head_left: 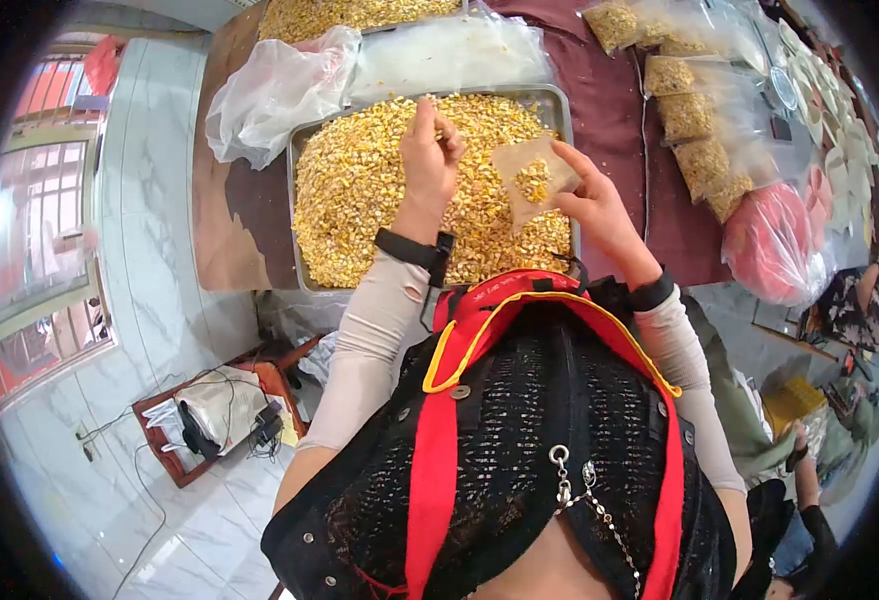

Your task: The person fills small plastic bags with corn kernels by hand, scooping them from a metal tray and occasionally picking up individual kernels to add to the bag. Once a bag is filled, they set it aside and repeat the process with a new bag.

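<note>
A large metal tray (565,118) is heaped with yellow and pale chopped pieces (359,190) that look like dried corn or flower bits. Above the middle of the heap is my left hand (429,152), its fingers curled in and pressed together; whatever they hold, if anything, is hidden. My right hand (599,205) pinches the right edge of a small pale see-through bag (511,165) between thumb and fingers. A small clump of the yellow pieces (533,182) shows at the bag, which is over the tray's right side.
Crumpled clear plastic (279,95) and a stack of flat clear bags (449,55) lie behind the tray. Another filled tray (349,15) stands beyond. Several filled bags (684,115) line the table's right, near a red plastic bundle (774,240). Other people sit at far right.
</note>
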A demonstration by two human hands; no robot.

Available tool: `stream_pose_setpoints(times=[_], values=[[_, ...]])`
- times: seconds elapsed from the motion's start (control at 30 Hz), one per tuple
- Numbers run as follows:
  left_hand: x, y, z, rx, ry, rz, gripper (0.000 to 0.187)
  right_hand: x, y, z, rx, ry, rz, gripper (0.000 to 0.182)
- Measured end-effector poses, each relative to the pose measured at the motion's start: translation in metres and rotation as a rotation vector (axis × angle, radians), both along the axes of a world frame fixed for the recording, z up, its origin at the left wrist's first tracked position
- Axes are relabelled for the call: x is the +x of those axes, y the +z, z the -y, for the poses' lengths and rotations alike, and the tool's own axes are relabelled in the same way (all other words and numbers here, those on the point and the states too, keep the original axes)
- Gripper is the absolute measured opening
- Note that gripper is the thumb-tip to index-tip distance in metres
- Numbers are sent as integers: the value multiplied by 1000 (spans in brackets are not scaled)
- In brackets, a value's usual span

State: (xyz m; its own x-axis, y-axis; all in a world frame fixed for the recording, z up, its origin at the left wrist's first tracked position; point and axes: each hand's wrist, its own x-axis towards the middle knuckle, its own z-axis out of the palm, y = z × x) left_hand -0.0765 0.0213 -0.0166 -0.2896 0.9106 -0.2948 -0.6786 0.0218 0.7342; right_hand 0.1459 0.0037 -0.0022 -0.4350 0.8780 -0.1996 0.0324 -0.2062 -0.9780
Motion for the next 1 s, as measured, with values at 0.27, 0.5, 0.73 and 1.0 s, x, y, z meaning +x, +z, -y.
stream_pose_setpoints(times=[0.27, 0.5, 0.73, 1.0], values=[[-56, -123, 15, -204, -5, -1472, 20, -3, 8, -2, -11, 13, 64, 64], [-18, -120, 45, 279, -318, -2159, 16, 0, 4, -3, 17, 19, 121, 64], [-26, -127, 48, 471, -565, -2227, 16, -5, 10, -3, -37, 6, 54, 64], [-44, -126, 21, -20, -368, -1557, 16, -1, 13, -4, -65, 33, 71, 62]])
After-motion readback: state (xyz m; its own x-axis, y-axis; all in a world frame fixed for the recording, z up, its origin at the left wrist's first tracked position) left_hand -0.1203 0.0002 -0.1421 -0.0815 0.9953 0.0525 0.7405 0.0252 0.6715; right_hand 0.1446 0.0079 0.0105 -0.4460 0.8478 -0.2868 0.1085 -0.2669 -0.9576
